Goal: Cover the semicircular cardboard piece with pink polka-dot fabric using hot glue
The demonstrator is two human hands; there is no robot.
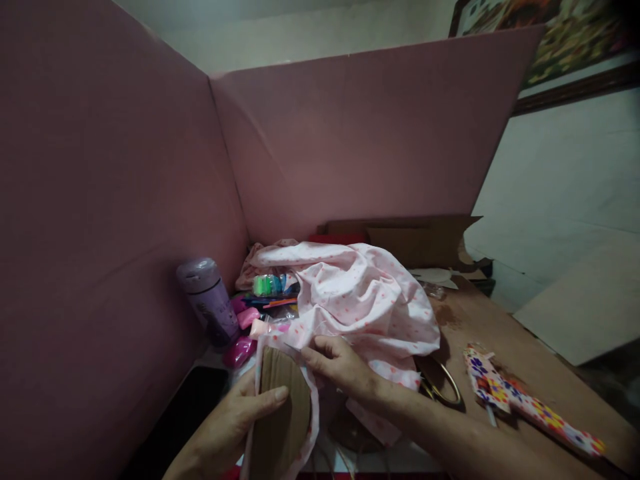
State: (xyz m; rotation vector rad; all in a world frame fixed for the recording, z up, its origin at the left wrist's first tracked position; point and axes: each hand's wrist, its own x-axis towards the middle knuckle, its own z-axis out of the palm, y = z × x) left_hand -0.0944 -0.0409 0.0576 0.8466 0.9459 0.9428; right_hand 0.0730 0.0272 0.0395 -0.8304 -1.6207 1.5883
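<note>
Left hand (237, 412) clamps a brown corrugated-cardboard piece with one curved edge (283, 373), thumb on its face, fingers mostly hidden behind. Pale pink-dotted fabric (313, 415) borders the piece. Right hand (343, 365): thumb and forefinger nearly together at the piece's upper right edge; hold cannot be told. Piece sits before bunched white-pink dotted cloth (370, 287), between lilac lidded bottle (213, 307) and gold-coloured looped handle (457, 392).
</note>
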